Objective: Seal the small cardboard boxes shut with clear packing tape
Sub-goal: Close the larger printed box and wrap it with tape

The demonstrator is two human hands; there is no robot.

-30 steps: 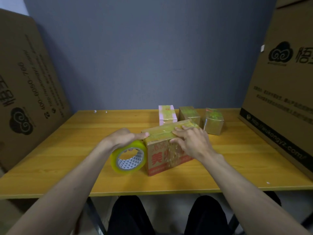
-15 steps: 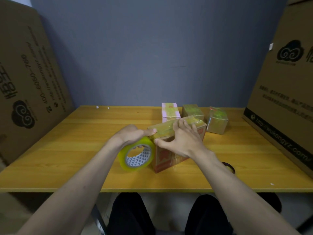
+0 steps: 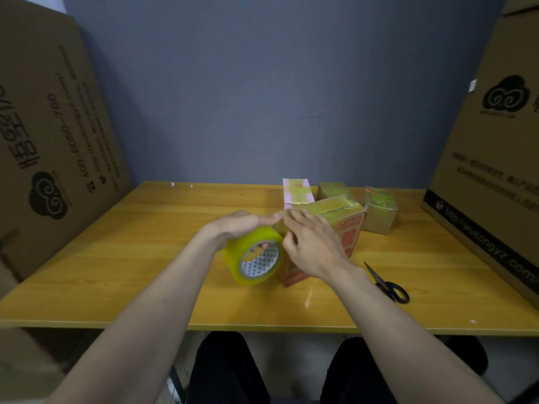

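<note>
A brown cardboard box with red print (image 3: 347, 225) stands mid-table, its top covered with glossy tape. My left hand (image 3: 239, 225) grips a yellowish roll of clear packing tape (image 3: 253, 258) held upright against the box's left side, thumb on the box's top corner. My right hand (image 3: 312, 246) lies over the box's near left corner, fingers pressing at the tape by the roll; it hides most of the front face. Three small taped boxes stand behind: a pink-edged one (image 3: 296, 192), a brown one (image 3: 332, 191) and another brown one (image 3: 380, 209).
Black-handled scissors (image 3: 388, 284) lie on the wooden table (image 3: 116, 258) to the right of my right forearm. Large printed cartons lean at the left (image 3: 49, 141) and right (image 3: 490, 158) table edges. A grey wall stands behind. My knees show under the front edge.
My right hand slid from the box's top and front leftward to the corner beside the roll. The view shifted, and the scissors came into sight from behind my forearm.
</note>
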